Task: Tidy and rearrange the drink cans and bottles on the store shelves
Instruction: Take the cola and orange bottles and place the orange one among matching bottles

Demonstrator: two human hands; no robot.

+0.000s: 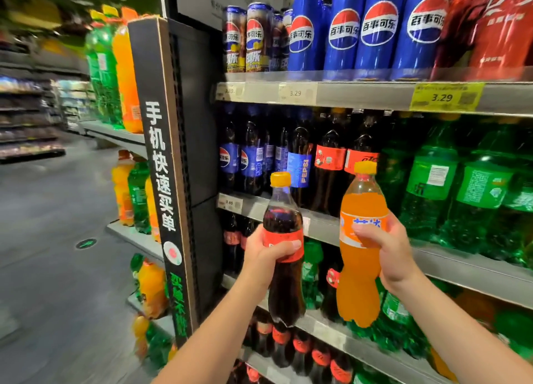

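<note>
My left hand (266, 252) grips a dark cola bottle (284, 291) with a red label and a yellow cap, held upright in front of the shelves. My right hand (388, 249) grips an orange soda bottle (359, 282) with an orange label and a yellow cap, also upright. Both bottles hang in the air just in front of the middle shelf edge (320, 225). Behind them stand dark cola bottles (330, 164) with red labels and blue-labelled cola bottles (252, 158).
Blue cans (377, 28) and red cans (499, 28) fill the top shelf, above yellow and white price tags. Large green bottles (461, 187) stand at the right. A black end panel (161, 164) borders the left, with orange and green bottles beyond it. The aisle floor lies at left.
</note>
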